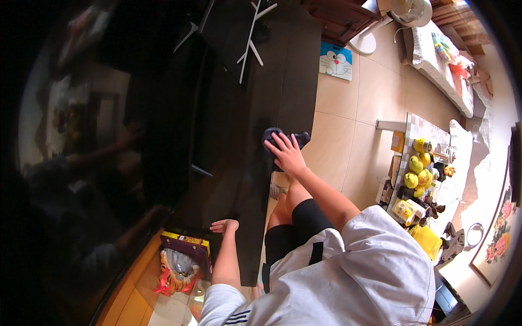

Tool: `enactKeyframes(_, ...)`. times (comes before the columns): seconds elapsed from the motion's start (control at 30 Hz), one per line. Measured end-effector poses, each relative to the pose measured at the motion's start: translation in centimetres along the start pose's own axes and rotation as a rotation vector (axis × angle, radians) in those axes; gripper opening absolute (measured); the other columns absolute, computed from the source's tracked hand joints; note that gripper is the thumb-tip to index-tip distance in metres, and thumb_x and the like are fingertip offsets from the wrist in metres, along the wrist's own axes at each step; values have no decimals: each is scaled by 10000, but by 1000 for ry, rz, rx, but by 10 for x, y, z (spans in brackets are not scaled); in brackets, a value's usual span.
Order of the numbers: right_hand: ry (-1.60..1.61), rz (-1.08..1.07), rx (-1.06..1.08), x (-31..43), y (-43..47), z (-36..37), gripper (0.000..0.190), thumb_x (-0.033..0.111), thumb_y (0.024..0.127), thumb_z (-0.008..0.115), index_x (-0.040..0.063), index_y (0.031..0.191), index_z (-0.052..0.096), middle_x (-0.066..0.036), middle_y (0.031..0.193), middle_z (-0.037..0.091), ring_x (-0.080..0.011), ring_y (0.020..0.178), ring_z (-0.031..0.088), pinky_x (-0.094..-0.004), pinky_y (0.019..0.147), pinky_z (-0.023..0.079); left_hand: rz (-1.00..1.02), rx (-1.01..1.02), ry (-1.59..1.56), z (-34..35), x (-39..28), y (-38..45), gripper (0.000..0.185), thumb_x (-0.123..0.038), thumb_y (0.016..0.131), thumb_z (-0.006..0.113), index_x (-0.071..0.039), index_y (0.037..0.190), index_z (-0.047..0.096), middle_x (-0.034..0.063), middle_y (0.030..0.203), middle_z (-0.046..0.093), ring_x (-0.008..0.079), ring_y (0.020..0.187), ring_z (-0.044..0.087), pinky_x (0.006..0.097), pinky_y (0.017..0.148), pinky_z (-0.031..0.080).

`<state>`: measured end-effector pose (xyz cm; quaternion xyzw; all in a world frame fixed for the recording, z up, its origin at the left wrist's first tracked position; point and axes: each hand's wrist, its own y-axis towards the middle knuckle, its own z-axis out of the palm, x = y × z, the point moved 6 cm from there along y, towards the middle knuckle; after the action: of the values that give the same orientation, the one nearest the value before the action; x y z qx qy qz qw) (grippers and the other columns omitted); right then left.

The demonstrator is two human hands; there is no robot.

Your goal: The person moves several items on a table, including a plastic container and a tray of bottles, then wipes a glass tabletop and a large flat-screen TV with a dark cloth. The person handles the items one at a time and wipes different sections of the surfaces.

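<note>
My right hand [284, 153] lies with spread fingers on a bunched dark cloth [301, 139], pressed on the dark top of a long low cabinet [261, 110] near its edge. Further down the same cabinet, my left hand [225, 225] has its fingers extended and holds nothing; whether its fingertips touch the surface cannot be told. A large glossy black screen [102, 163] fills the left side and reflects the room and an arm. Thin pale branching metal pieces [249, 40] show at the top, on or over the dark surface.
Beside my left forearm are a maroon and yellow box [187, 243] and a wrapped plush tiger [177, 271]. A blue cartoon-face scale [335, 61] lies on the tiled floor near a white fan's base [363, 43]. To the right stands a glass-topped table [412, 122] with yellow-green fruit [416, 164].
</note>
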<state>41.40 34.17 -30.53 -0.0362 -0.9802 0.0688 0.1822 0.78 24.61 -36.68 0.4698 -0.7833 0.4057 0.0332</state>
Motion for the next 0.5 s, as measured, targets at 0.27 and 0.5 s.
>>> enactKeyframes(0.27,-41,234,-156,-134,143,-54,777,268,837,655,309,1536,318,-121,1586,286,-354,1460,250,-601,1174,198,856,-531,-145,-25,6,-108,716,70,739,577,30,1426,380,282,1579,180,469,1449,222,525,1166,255)
enactKeyframes(0.5,-94,261,-261,-247,310,-104,749,342,859,642,326,1533,316,-119,1574,322,-351,1452,275,-607,1164,205,877,-99,-562,-30,-80,-218,621,50,804,571,12,1405,421,250,1483,376,400,1386,374,491,1134,333)
